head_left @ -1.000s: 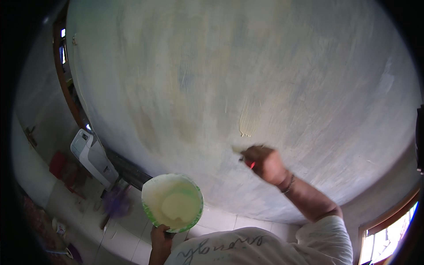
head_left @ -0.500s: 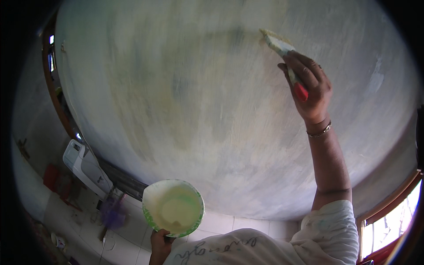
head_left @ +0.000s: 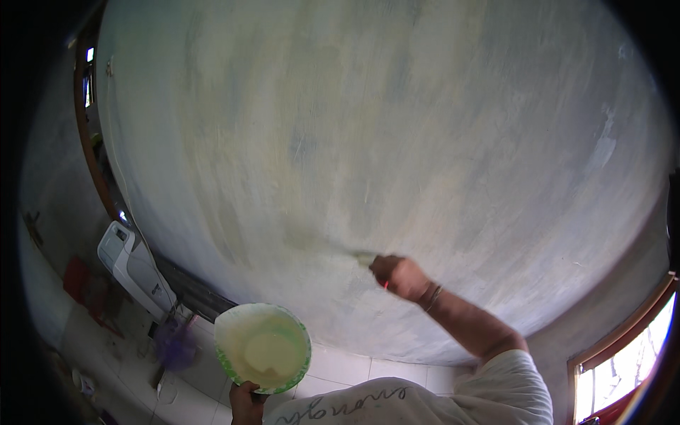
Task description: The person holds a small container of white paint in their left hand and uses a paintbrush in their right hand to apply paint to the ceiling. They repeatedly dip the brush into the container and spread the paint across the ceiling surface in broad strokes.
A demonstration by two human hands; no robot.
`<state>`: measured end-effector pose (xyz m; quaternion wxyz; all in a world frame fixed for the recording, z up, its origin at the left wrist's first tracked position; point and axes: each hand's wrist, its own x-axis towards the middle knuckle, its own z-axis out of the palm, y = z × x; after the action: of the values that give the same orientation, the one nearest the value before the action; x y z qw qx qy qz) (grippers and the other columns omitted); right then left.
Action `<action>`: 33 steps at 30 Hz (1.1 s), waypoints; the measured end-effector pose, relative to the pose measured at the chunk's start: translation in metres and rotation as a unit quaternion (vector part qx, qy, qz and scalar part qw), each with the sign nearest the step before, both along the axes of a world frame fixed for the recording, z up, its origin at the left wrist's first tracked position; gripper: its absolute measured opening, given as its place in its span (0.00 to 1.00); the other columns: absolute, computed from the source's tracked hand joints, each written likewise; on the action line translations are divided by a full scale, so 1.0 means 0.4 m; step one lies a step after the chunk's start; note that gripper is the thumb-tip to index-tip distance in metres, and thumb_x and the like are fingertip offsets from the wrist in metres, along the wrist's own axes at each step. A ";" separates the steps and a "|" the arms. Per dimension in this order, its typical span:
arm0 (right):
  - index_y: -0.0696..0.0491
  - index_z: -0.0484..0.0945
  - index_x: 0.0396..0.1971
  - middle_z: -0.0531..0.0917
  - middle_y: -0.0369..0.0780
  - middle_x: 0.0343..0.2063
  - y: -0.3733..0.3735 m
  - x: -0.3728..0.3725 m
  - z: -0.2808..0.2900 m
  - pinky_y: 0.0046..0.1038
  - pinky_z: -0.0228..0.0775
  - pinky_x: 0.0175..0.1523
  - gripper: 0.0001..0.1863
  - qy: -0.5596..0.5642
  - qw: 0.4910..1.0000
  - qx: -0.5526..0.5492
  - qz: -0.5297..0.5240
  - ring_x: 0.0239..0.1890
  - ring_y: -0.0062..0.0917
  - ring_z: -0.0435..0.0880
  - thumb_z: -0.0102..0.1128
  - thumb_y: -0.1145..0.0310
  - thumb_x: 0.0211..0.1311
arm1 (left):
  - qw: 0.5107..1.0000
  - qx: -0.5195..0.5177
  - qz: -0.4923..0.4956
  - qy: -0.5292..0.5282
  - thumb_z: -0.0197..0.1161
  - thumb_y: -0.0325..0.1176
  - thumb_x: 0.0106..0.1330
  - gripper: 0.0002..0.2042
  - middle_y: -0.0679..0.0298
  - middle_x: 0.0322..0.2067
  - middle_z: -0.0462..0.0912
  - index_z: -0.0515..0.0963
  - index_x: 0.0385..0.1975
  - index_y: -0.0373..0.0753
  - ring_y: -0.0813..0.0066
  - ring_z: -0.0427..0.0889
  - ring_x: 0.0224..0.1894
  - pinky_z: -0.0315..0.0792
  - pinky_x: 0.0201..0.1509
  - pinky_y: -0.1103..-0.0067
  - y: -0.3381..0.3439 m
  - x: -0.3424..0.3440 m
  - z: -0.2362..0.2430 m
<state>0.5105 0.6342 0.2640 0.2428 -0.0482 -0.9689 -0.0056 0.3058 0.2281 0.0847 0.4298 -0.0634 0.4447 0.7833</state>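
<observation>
Brush (head_left: 365, 258) likely light; bucket (head_left: 231, 331) heavier, slick.
Your right hand (head_left: 404, 278) grips the handle (head_left: 387, 285), left hand (head_left: 246, 404) the rim (head_left: 299, 375).

Dark cursive lettering (head_left: 340, 405) spans the white shirt (head_left: 489, 402), and a mark (head_left: 156, 289) on the white appliance (head_left: 134, 269) is illegible.

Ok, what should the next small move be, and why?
I'd probably sweep the brush lightly up the wall: the right hand holds it close, though blur hides whether it touches, and the wall above looks streaky. The left hand holds the tub lower, clear of the brush.
</observation>
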 end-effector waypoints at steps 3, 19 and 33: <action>0.53 0.83 0.37 0.86 0.40 0.40 -0.050 0.019 0.349 0.34 0.80 0.46 0.13 0.089 0.987 0.129 -0.028 0.42 0.34 0.86 0.64 0.81 0.51 | 1.000 0.024 0.010 0.004 0.49 0.17 0.54 0.35 0.52 0.56 0.74 0.60 0.68 0.39 0.51 0.80 0.57 0.82 0.55 0.54 -0.001 0.011 0.005; 0.54 0.78 0.33 0.81 0.41 0.36 -0.065 -0.106 -0.217 0.34 0.80 0.45 0.09 -0.103 0.994 0.011 0.031 0.41 0.37 0.84 0.64 0.73 0.49 | 0.998 0.049 -0.040 -0.008 0.49 0.16 0.54 0.34 0.49 0.58 0.73 0.62 0.67 0.38 0.48 0.77 0.60 0.76 0.62 0.49 -0.013 -0.051 -0.105; 0.52 0.81 0.41 0.82 0.42 0.44 -0.070 -0.162 0.516 0.35 0.80 0.48 0.15 0.343 0.886 0.297 -0.098 0.47 0.37 0.84 0.62 0.78 0.51 | 0.999 -0.015 -0.018 -0.021 0.53 0.16 0.54 0.26 0.51 0.47 0.78 0.64 0.57 0.31 0.53 0.86 0.44 0.89 0.40 0.59 -0.006 -0.047 -0.060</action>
<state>0.4458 0.6061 0.4702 0.5615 -0.0679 -0.7684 -0.2995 0.2870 0.2258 0.0606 0.4521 -0.0783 0.4487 0.7669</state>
